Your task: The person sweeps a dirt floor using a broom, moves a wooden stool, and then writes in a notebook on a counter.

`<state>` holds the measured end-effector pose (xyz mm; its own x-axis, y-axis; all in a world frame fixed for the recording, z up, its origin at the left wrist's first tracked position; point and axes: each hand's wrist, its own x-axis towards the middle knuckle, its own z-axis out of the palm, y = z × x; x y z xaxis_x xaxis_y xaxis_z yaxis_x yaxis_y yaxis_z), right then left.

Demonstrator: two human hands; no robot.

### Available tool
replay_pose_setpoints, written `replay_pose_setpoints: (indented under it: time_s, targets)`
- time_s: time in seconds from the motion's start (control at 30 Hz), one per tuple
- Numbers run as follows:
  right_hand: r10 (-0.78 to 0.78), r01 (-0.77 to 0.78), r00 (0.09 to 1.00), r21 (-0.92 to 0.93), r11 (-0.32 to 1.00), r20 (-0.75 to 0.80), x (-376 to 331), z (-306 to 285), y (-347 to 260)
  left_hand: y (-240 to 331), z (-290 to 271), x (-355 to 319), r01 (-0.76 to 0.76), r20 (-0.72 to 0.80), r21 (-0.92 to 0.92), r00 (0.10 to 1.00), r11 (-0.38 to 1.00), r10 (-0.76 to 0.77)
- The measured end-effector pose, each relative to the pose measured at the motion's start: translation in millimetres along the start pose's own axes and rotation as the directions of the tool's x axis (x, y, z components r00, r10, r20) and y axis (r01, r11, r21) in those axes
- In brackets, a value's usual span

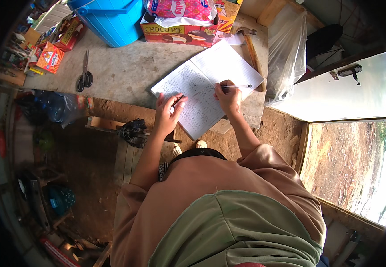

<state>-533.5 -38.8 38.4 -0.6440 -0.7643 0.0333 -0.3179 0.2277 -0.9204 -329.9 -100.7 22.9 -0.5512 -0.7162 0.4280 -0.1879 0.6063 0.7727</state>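
An open notebook [202,102] lies slantwise over the front edge of the table. Handwriting fills much of its left page, while the far part of the right page looks lined and bare. My right hand [229,98] is closed around a clear pen with a dark end [242,86] and rests on the right-hand side of the notebook. At the left page's near edge is my left hand [168,113], its thumb and fingers holding a small dark stick-like thing [178,100], perhaps a pen cap. Part of that thing is hidden by the fingers.
Scissors with black handles [85,78] lie to the left on the table [117,71]. Behind stand a blue bucket [110,26] and a red snack box [177,35] with a pink packet [182,9] on top. A hammer [251,53] lies right of the notebook, beside a clear plastic sheet [286,53].
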Motion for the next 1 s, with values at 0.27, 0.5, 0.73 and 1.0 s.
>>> replay_pose_setpoints:
  time_s: [0.27,0.5,0.73,1.0]
  targets:
    - [0.027,-0.026,0.999,0.042,0.999,-0.031,0.8,1.8,3.6,-2.1,-1.4,-0.2,0.007,0.070,0.036,0.998,0.999,-0.009]
    - [-0.019,0.019,1.000,0.004,1.000,-0.022,-0.6,0.4,-0.2,-5.4,-0.4,-1.3,-0.005,0.054,-0.001,0.999,1.000,0.005]
    - [0.004,-0.004,1.000,0.043,0.999,-0.021,-2.4,-2.7,0.5,-2.8,0.5,-1.2,0.015,0.006,0.004,1.000,1.000,-0.015]
    - [-0.028,0.028,1.000,-0.009,1.000,0.006,-0.4,-2.0,3.6,0.9,-1.7,0.3,0.017,0.050,0.017,0.999,1.000,-0.018]
